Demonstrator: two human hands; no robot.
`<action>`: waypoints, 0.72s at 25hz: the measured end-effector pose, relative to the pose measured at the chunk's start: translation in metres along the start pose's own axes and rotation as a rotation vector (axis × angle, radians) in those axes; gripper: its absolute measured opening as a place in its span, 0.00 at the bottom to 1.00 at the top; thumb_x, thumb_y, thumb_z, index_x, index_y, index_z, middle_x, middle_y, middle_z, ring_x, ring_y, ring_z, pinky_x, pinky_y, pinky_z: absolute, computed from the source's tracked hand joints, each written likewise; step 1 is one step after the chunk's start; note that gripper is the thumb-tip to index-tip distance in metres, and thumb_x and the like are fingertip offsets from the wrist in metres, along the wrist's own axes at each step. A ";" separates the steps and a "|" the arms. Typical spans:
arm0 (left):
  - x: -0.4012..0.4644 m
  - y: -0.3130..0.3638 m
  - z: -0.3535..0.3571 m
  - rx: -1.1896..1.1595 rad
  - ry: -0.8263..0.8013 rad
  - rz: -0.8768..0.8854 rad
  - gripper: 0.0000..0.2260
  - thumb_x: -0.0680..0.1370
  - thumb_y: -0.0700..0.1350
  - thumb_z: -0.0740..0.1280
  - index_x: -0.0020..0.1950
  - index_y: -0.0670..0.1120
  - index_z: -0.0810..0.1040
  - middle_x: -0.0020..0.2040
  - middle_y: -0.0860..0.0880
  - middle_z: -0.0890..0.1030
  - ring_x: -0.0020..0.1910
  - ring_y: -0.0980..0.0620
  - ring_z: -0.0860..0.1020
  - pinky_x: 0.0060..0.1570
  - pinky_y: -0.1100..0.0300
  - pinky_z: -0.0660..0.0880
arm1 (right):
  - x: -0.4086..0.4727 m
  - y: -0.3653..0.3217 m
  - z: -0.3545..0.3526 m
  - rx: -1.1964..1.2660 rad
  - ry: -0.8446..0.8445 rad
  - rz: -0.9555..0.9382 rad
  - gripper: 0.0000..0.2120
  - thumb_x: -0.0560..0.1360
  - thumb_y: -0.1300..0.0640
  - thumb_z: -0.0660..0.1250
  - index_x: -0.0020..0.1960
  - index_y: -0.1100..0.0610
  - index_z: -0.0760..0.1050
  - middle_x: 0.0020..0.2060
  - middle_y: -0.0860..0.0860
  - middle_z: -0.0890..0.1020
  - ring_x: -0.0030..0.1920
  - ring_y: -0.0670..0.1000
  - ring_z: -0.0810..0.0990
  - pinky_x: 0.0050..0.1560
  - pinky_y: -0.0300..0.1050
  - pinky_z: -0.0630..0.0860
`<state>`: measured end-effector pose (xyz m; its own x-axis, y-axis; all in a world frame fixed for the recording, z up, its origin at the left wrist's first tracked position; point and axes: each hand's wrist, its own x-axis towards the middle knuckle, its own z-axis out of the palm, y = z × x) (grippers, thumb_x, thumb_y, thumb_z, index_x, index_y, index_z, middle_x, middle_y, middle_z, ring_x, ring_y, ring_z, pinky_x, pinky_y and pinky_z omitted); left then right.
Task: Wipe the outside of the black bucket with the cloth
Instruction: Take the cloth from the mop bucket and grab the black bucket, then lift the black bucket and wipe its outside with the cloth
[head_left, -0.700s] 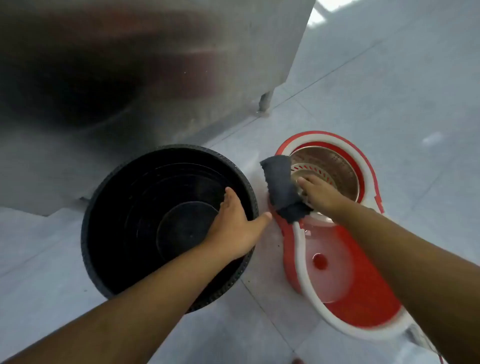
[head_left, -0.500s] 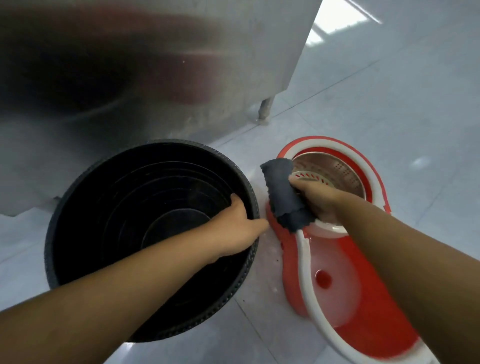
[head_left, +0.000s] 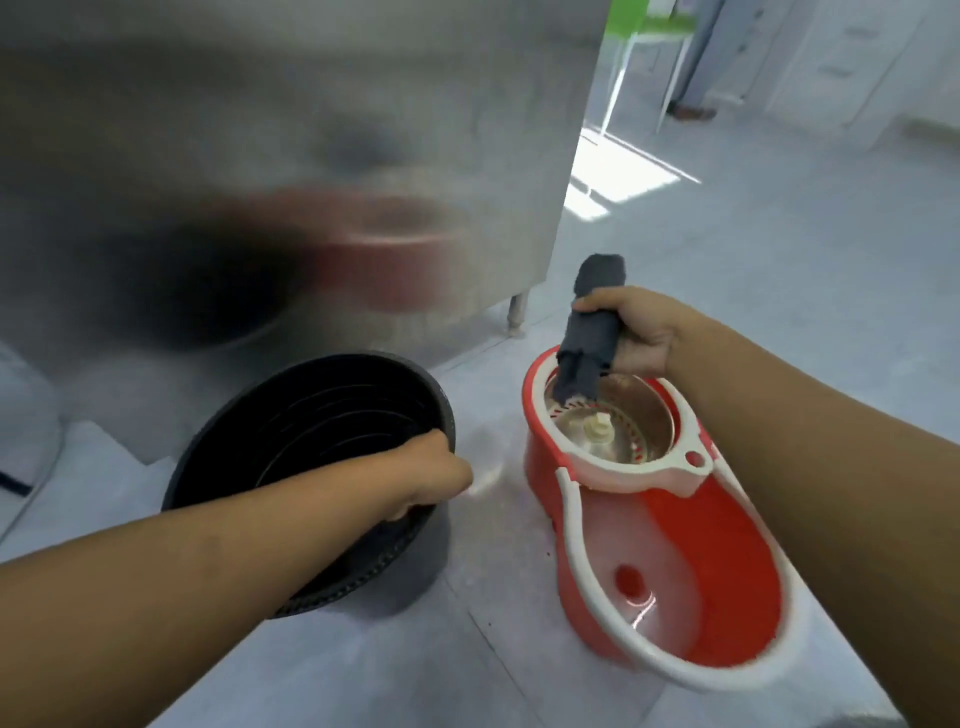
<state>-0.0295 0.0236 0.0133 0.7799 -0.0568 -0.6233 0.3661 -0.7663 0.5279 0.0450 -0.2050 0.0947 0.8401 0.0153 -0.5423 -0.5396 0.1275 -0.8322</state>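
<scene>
The black bucket stands on the floor left of centre, tilted toward me, its ribbed inside showing. My left hand grips its right rim, fingers curled over the edge. A dark grey cloth hangs bunched from my right hand, which holds it above the spinner basket of a red mop bucket. The cloth's lower end dangles at the basket's rim. The cloth is apart from the black bucket.
The red mop bucket with a white handle and steel spinner sits to the right. A stainless steel cabinet on short legs rises behind both buckets. Tiled floor stretches away at the right; green furniture and white cabinets stand far back.
My right hand lifted the cloth up and right, from beside the black bucket to above the spinner basket. My left hand closed over the black bucket's rim and the bucket tipped.
</scene>
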 end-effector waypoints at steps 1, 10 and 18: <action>-0.004 -0.005 -0.001 -0.020 0.019 -0.007 0.21 0.75 0.41 0.61 0.68 0.38 0.69 0.67 0.37 0.72 0.63 0.37 0.73 0.61 0.51 0.73 | -0.017 -0.004 0.004 0.065 -0.008 -0.057 0.09 0.75 0.62 0.66 0.54 0.62 0.70 0.45 0.59 0.79 0.42 0.57 0.80 0.44 0.52 0.82; -0.066 -0.047 -0.030 0.004 0.323 0.052 0.15 0.82 0.43 0.56 0.67 0.39 0.71 0.64 0.39 0.75 0.59 0.41 0.76 0.55 0.53 0.73 | -0.154 0.011 0.035 0.367 0.048 -0.175 0.17 0.74 0.52 0.69 0.59 0.59 0.73 0.55 0.57 0.80 0.50 0.57 0.81 0.39 0.51 0.80; -0.108 -0.044 -0.096 -0.703 0.386 0.039 0.09 0.80 0.40 0.61 0.52 0.38 0.79 0.53 0.33 0.82 0.48 0.37 0.81 0.44 0.50 0.77 | -0.182 0.025 0.061 0.045 0.234 -0.240 0.08 0.75 0.58 0.69 0.47 0.63 0.75 0.42 0.65 0.83 0.41 0.61 0.82 0.44 0.57 0.80</action>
<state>-0.0812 0.1245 0.1131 0.8723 0.2482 -0.4213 0.4687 -0.1789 0.8650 -0.1176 -0.1446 0.1799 0.9043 -0.2483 -0.3473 -0.3202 0.1436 -0.9364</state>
